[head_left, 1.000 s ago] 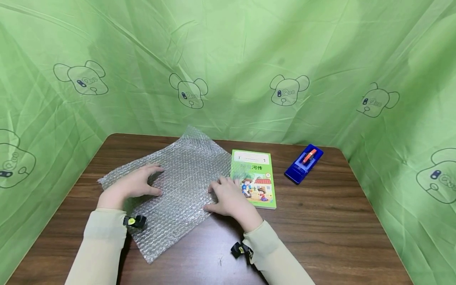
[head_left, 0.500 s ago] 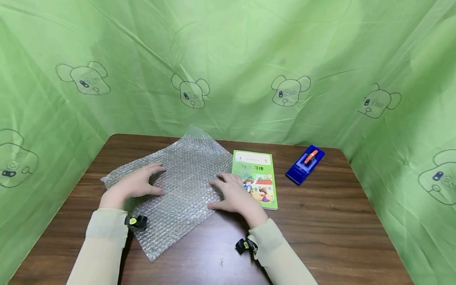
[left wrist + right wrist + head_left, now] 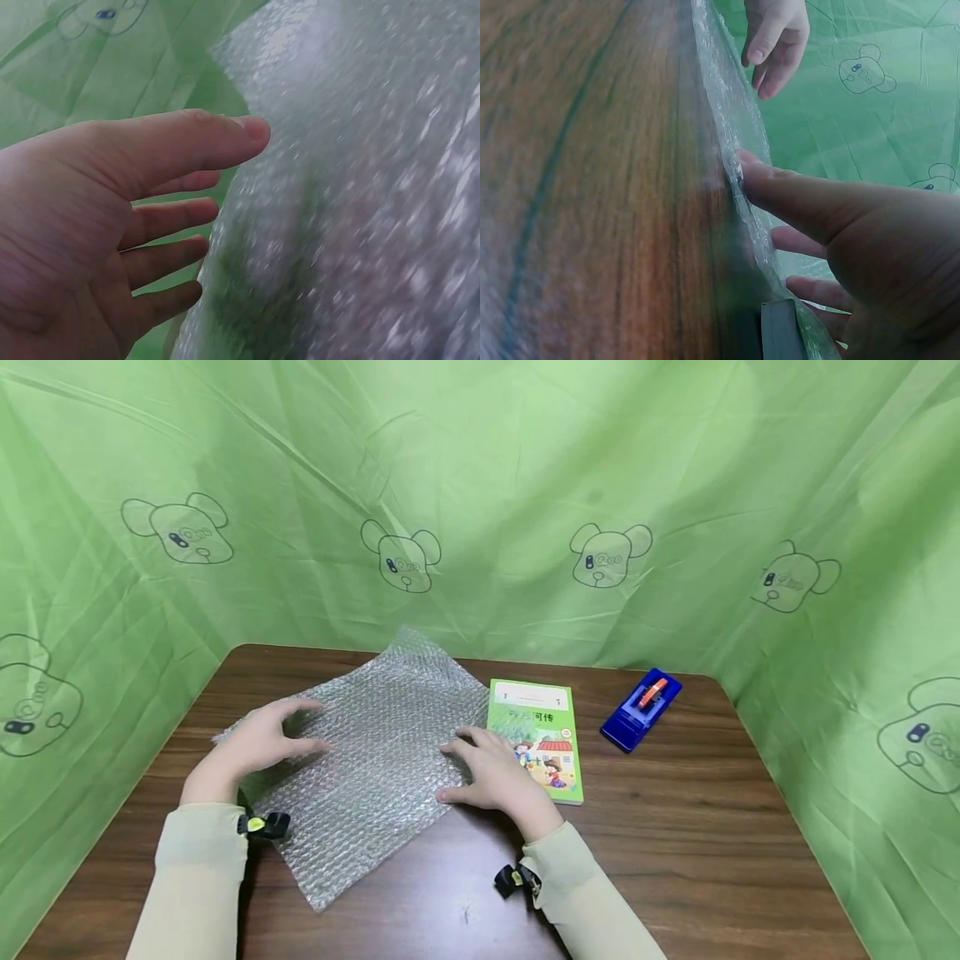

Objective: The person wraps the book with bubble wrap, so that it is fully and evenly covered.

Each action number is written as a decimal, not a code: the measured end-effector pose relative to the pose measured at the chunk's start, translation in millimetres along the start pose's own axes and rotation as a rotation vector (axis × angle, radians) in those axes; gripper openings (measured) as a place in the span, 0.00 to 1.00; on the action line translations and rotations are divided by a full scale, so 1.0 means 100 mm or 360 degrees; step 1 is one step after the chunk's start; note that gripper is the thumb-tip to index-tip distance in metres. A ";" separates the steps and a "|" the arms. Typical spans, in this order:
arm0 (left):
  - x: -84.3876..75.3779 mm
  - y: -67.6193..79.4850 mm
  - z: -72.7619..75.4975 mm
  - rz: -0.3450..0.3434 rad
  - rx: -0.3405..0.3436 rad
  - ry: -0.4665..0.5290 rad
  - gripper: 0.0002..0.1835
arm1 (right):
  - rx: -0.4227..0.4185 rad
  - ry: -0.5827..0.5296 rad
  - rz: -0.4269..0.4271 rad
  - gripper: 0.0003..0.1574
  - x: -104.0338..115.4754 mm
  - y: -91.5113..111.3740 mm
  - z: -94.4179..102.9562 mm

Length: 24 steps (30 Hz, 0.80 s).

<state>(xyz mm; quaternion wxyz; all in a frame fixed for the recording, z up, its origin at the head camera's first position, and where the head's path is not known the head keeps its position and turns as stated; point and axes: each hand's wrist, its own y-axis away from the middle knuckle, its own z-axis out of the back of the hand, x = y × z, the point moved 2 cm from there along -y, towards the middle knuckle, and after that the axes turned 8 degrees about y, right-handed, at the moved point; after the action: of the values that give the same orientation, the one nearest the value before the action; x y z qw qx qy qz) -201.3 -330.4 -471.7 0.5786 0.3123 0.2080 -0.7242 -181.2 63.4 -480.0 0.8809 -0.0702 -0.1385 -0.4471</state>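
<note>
A sheet of clear bubble wrap [image 3: 375, 752] lies spread on the table, a corner curling up at the back. My left hand [image 3: 251, 747] is over its left part, thumb and fingers apart; the left wrist view shows nothing held in this hand [image 3: 97, 210]. My right hand [image 3: 501, 777] is at the sheet's right edge, fingers loosely bent. In the right wrist view its thumb [image 3: 795, 191] touches the wrap's edge. Under that right edge lies part of a green illustrated book [image 3: 551, 718], partly veiled by the wrap and hidden by the right hand.
To the right of the book stands a blue holder [image 3: 633, 722] with an orange-red piece on top, resembling a tape dispenser. The brown wooden table [image 3: 697, 843] is bordered at the back and sides by a green curtain [image 3: 510, 468] printed with bear heads.
My left hand has shifted left over the wrap within the last half second. The right hand moved slightly right earlier, then stayed. Book and blue holder keep their places.
</note>
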 end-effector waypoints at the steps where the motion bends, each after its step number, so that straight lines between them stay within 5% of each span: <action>1: 0.01 0.01 0.02 0.0018 -0.0003 -0.0003 0.43 | 0.0002 0.0000 -0.0001 0.48 0.00 0.00 0.00; 10: 0.16 0.05 0.01 -0.0004 0.0152 0.0103 0.50 | 0.0019 -0.0020 -0.0011 0.48 -0.02 -0.02 0.01; 24: 0.33 0.08 0.00 -0.0071 0.0180 0.0202 0.53 | 0.0049 -0.0013 -0.0031 0.48 0.00 -0.03 0.00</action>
<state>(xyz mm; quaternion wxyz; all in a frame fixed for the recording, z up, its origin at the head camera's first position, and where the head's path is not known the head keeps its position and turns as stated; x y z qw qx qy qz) -197.8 -355.7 -494.0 0.5293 0.3851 0.2100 -0.7262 -183.2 61.7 -479.5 0.8769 -0.0571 -0.1498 -0.4531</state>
